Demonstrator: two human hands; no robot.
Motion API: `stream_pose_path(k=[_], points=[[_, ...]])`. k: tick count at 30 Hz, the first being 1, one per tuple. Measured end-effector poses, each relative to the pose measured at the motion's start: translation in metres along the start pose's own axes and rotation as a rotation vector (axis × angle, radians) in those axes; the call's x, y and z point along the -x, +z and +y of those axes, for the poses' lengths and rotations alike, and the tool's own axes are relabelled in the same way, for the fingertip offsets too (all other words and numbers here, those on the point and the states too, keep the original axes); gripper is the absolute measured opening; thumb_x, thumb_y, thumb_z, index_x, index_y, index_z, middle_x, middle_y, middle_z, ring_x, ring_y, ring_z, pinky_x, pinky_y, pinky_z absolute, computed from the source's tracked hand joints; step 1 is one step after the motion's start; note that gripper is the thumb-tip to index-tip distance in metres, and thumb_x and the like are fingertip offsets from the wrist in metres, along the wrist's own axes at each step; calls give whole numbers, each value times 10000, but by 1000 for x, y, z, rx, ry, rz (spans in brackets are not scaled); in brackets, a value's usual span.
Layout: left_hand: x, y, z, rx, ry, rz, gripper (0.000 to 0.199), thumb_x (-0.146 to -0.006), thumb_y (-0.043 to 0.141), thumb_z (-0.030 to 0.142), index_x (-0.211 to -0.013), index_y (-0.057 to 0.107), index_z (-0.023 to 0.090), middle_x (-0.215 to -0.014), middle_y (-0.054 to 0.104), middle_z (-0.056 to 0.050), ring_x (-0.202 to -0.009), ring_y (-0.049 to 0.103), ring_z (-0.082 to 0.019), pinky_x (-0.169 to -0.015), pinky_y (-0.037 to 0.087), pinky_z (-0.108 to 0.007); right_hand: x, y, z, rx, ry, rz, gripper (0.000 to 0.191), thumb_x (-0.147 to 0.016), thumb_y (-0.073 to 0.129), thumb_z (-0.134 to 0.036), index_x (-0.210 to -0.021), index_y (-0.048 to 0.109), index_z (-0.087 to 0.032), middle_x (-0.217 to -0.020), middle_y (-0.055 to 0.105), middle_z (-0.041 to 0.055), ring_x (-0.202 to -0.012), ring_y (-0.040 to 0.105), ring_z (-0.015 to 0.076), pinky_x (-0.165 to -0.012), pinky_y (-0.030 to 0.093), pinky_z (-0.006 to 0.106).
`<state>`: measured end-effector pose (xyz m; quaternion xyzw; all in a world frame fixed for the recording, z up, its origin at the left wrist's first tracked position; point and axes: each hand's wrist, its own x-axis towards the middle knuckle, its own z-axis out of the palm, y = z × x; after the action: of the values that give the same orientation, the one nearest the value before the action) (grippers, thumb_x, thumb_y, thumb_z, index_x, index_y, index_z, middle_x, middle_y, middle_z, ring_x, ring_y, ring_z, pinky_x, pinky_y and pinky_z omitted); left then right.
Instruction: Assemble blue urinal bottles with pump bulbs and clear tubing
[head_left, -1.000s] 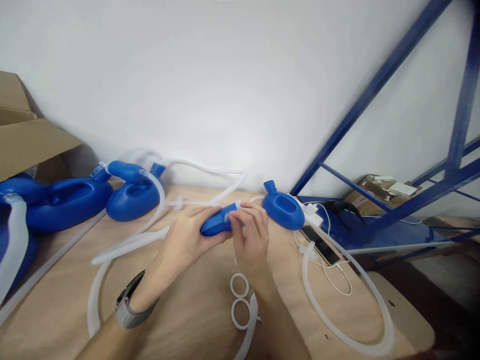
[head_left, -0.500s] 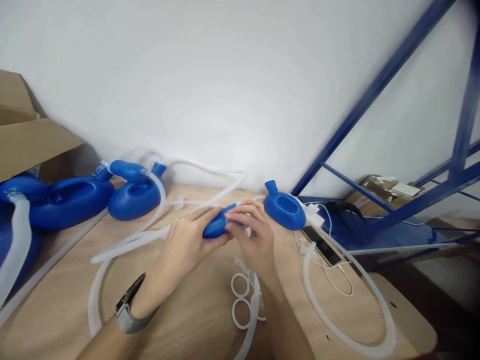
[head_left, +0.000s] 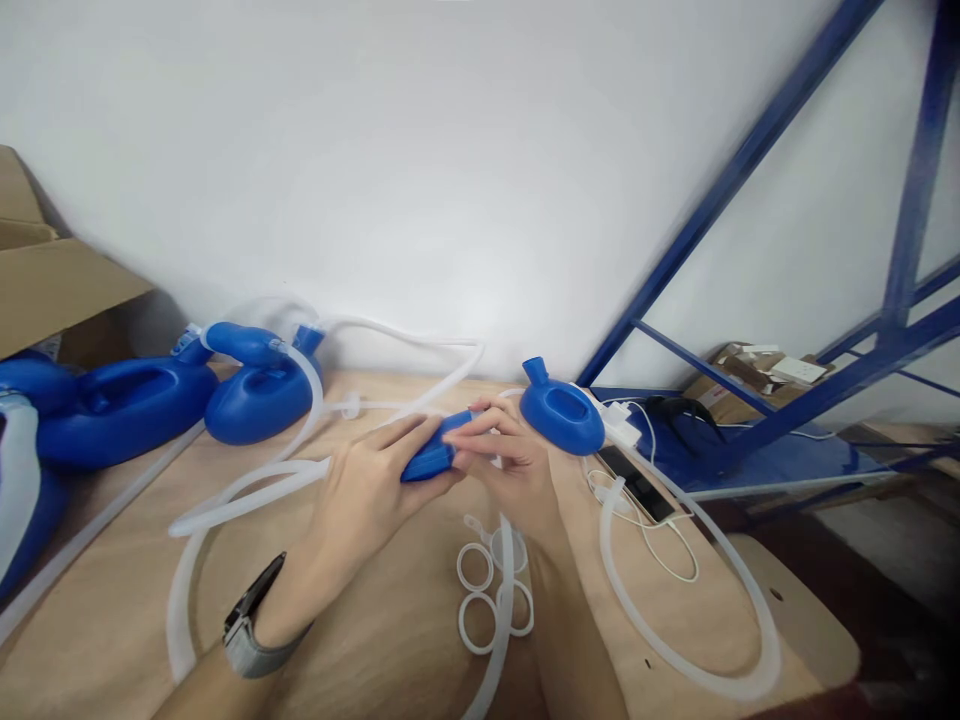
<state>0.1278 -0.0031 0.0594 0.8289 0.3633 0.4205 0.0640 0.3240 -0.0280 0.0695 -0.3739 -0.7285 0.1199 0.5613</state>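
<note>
In the middle of the head view, my left hand (head_left: pixel 367 490) is wrapped round a small blue hollow plastic piece (head_left: pixel 431 458), held tilted above the table. My right hand (head_left: pixel 521 465) pinches at the piece's right end; the fingers hide that end and anything small between them. Below my right hand, several white sealing rings (head_left: pixel 475 568) and a clear round cap with a tab (head_left: pixel 508 548) lie on the wooden table (head_left: pixel 375 620). A translucent hose (head_left: pixel 501 650) runs down past the rings from beneath my right hand. My left wrist wears a watch (head_left: pixel 259 630).
A blue urinal bottle (head_left: pixel 562 415) stands behind on the right, near a phone (head_left: pixel 637 485) with a white cable and a looped hose (head_left: pixel 765 640). More blue bottles (head_left: pixel 259 400), hoses and a cardboard box (head_left: pixel 67 290) are left. A blue metal frame (head_left: pixel 720 220) rises at right.
The view has shifted slightly, so the table things sit a little further left. Both hands stay on the blue piece, which has turned slightly. More of the rings and cap now shows.
</note>
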Motion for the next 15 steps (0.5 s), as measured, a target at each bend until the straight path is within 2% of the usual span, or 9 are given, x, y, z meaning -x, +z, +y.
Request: stream_pose_path(k=[5,11,15], points=[[3,-4,4,-57,-10,-41,372,-894,824,364,-1247,738,281,-1267,792,-72,-957,791,-296,-838,617,-380,-1,-2,0,-44,56,-66,125,-898,845,-295,-1000,866,-364,-909,808,33,-1139,679,270,-1031,597,526],[2,2,-1,19,-9,-12,415,-878,835,365,-1270,745,262,-1263,797,-80,-987,794,-313,-873,624,-413,-1,-1,0,-35,24,-81,107,-943,797,-325,-1029,855,-353,-969,817,34,-1189,686,270,-1071,586,527],[-5,0,-10,138,-46,18,434,-848,856,439,-1219,775,230,-1223,813,-86,-1072,783,-326,-926,618,-421,1,-7,2,70,-46,-58,229,-990,737,-356,-1208,805,-357,-1277,759,58,-1327,640,267,-1153,535,531]])
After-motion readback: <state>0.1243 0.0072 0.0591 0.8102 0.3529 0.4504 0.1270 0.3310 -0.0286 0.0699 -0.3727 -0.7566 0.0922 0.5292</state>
